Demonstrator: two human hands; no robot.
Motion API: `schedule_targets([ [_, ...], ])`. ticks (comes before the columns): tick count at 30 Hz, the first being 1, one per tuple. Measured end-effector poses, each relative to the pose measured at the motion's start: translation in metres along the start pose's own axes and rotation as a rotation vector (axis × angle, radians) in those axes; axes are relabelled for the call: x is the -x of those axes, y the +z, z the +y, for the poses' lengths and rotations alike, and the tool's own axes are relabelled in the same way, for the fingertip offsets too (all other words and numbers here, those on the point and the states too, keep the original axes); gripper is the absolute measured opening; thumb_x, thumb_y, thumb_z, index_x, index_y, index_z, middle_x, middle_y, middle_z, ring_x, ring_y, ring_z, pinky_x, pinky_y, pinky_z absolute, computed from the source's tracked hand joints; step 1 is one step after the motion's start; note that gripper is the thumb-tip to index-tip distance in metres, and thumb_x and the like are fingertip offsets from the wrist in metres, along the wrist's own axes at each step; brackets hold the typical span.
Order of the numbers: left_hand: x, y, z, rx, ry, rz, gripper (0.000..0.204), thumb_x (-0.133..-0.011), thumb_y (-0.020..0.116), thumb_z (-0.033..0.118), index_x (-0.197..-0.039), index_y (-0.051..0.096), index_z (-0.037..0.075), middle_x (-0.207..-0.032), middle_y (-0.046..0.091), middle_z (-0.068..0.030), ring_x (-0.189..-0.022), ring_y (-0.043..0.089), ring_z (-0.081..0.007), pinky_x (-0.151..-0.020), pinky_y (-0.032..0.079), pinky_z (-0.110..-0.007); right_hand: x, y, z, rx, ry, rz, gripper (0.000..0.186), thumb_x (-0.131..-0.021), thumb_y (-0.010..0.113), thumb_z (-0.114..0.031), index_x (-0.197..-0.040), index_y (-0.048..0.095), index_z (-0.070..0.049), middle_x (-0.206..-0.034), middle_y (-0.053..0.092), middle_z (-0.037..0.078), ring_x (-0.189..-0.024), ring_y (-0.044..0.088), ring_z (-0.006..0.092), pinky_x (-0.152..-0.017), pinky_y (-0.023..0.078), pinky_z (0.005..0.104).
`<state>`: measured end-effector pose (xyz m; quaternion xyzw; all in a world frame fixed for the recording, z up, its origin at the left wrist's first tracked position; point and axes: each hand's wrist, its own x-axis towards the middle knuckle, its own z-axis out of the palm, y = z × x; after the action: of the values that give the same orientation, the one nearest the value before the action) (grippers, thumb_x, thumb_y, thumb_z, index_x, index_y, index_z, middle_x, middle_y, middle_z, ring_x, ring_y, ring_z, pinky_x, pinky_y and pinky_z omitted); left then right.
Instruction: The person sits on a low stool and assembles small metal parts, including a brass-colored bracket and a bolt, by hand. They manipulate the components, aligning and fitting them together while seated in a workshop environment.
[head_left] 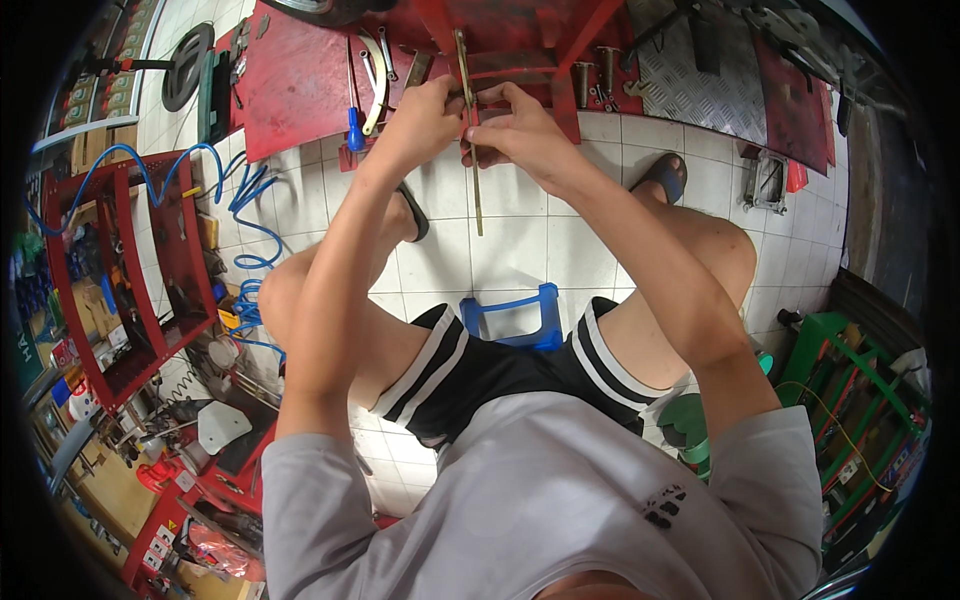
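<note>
A long, narrow, brass-coloured strip (478,200), perhaps a drive chain seen edge-on, runs from the red lift table down over the tiled floor. My left hand (428,122) is closed at its left side, the fingertips meeting the strip. From the right, my right hand (515,130) pinches it, thumb below and index finger above. Both hands are at the table's near edge, between my knees. Part of the strip is hidden by my fingers, and its link detail is too small to make out.
On the red table (300,90) lie a blue-handled screwdriver (355,130), a cream curved part (380,90) and metal bolts (608,65). A blue stool (515,315) is beneath me. A red tool cart (125,270) with a coiled blue hose (255,220) stands left, a green rack (850,400) right.
</note>
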<state>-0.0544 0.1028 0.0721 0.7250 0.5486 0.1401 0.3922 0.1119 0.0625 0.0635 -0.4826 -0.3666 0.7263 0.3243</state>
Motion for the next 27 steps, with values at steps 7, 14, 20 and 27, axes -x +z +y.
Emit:
schedule_targets([
  [7,0.005,0.014,0.002,-0.083,0.072,0.139,0.019,-0.084,0.053,0.004,-0.099,0.062,-0.004,-0.081,0.063,-0.0254,-0.076,0.062,-0.0397,-0.069,0.048,-0.042,0.002,0.000,0.004,0.061,-0.014,-0.015,0.046,-0.087,0.062,-0.005,-0.124,0.035,0.003,-0.086,0.067,0.017,-0.077,0.068,0.0223,-0.070,0.053,0.0328],
  [14,0.004,0.023,-0.005,-0.095,0.098,0.211,0.016,-0.084,0.053,0.004,-0.092,0.065,-0.004,-0.072,0.062,-0.0231,-0.066,0.061,-0.0409,-0.064,0.048,-0.043,-0.002,0.001,0.013,0.140,-0.071,0.017,0.038,-0.085,0.061,0.001,-0.118,0.040,0.002,-0.087,0.069,0.017,-0.079,0.070,0.0216,-0.072,0.057,0.0312],
  [20,-0.001,0.025,-0.006,0.079,-0.103,0.155,0.026,-0.087,0.052,0.018,-0.091,0.064,-0.005,-0.072,0.062,-0.0211,-0.067,0.062,-0.0309,-0.063,0.046,-0.040,-0.004,0.000,0.020,0.107,-0.098,-0.002,0.038,-0.087,0.058,0.001,-0.120,0.040,0.001,-0.090,0.068,0.016,-0.080,0.069,0.0214,-0.074,0.054,0.0316],
  [27,-0.010,0.015,-0.005,0.269,-0.352,0.052,0.039,-0.088,0.047,0.026,-0.081,0.065,-0.007,-0.069,0.064,-0.0154,-0.068,0.062,-0.0234,-0.063,0.047,-0.035,0.002,-0.002,0.012,0.096,-0.067,-0.042,0.045,-0.086,0.059,-0.003,-0.124,0.038,0.000,-0.092,0.068,0.015,-0.082,0.069,0.0208,-0.074,0.053,0.0321],
])
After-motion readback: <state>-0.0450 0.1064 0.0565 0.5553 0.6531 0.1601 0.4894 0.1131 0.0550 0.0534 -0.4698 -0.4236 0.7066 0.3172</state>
